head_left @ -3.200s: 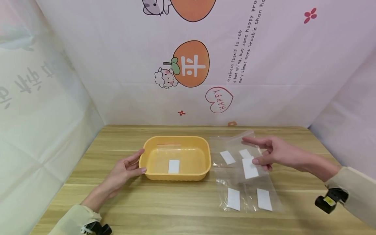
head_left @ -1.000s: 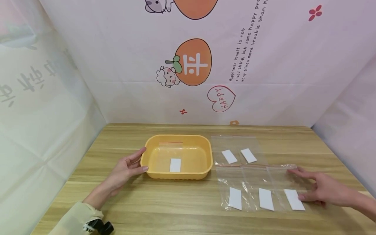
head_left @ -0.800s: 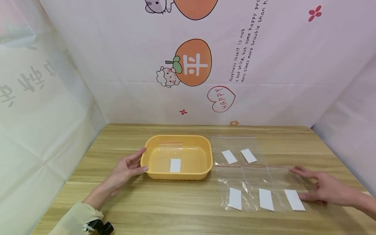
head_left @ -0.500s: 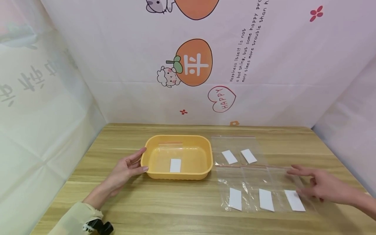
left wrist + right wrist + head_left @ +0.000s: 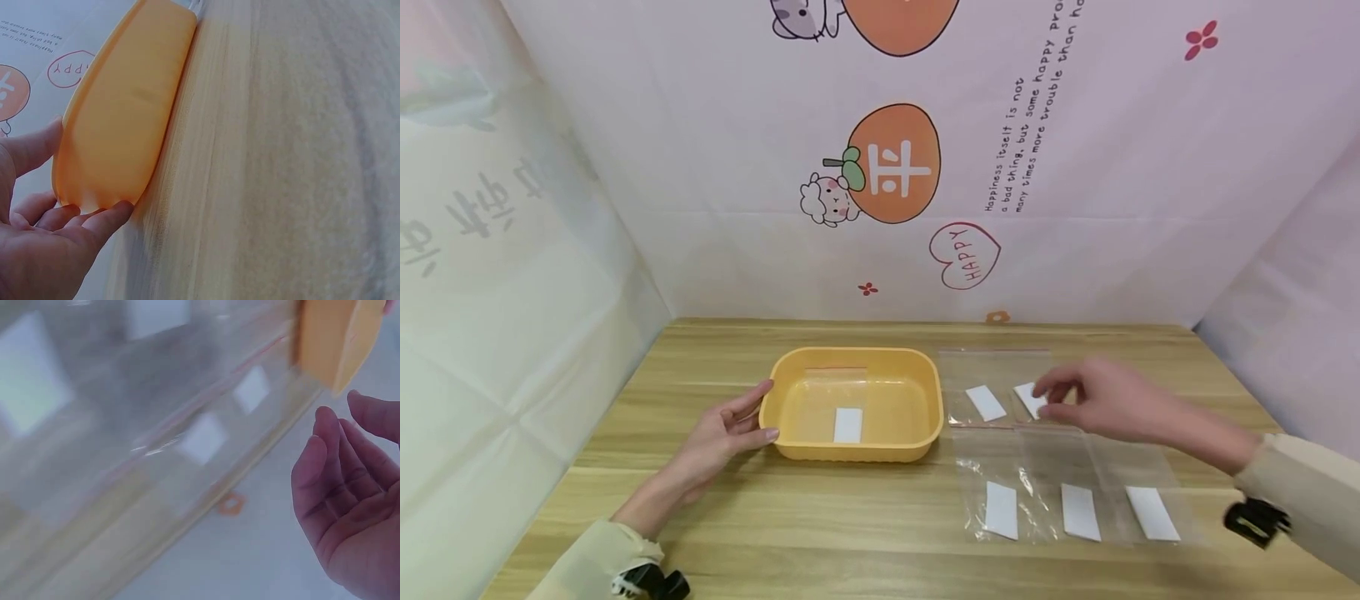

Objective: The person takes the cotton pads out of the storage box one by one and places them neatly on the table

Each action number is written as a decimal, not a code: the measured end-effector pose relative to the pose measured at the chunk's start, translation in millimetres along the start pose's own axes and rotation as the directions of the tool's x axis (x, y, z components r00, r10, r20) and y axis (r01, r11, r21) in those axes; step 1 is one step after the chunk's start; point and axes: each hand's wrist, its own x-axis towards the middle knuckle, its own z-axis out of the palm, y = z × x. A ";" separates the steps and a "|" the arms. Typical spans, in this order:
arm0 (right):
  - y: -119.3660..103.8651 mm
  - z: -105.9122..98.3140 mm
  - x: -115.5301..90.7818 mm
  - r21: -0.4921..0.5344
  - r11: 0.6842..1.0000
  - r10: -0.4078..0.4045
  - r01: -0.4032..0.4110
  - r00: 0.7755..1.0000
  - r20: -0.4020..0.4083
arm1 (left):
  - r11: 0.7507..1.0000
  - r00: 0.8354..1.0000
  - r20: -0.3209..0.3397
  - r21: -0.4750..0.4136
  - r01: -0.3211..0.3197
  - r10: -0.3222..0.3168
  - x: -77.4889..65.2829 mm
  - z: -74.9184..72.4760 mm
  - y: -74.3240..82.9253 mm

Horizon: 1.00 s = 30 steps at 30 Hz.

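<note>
My left hand (image 5: pixel 715 442) grips the left end of a yellow plastic tub (image 5: pixel 857 452), with thumb and fingers against its wall. Inside the tub lies a clear zip bag with a white rectangle (image 5: pixel 847 425). Two more zip bags (image 5: pixel 996 367), each with a white rectangle, lie overlapping right of the tub. Three others form a front row, among them the front right bag (image 5: pixel 1131 467). Over the back bags hovers my right hand (image 5: pixel 1108 400), fingers loosely bent and holding nothing. In the right wrist view a gap shows between that thumb (image 5: pixel 375 415) and the fingers.
The wooden table (image 5: pixel 760 533) meets a printed cloth backdrop (image 5: pixel 737 275) along its back edge. Cloth also hangs at both sides. A black camera (image 5: pixel 1255 523) sits on the right wrist, another (image 5: pixel 658 582) on the left.
My right hand laid a zip bag at the front right, let go, then moved left and back over the rear bags. My left hand has stayed on the tub.
</note>
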 end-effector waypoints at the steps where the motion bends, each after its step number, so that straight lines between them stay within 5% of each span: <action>1: -8.0 0.5 8.5 -0.001 1.000 -0.022 0.022 1.000 0.005 | 1.000 1.000 0.003 0.000 -0.001 0.001 -0.2 0.0 0.1; 11: -63.9 34.1 86.7 0.065 0.987 -0.154 0.150 0.986 0.058 | 1.000 1.000 -0.001 -0.006 -0.008 0.008 -1.1 -0.7 2.2; 21: -103.2 76.1 143.2 0.115 0.990 -0.095 0.077 0.981 0.167 | 0.999 0.999 0.014 -0.013 -0.031 0.032 -1.0 -1.8 2.0; 30: -109.9 120.8 166.8 0.167 0.986 -0.016 -0.014 0.983 0.181 | 0.999 0.999 0.018 -0.016 -0.029 0.029 -0.6 -2.2 1.5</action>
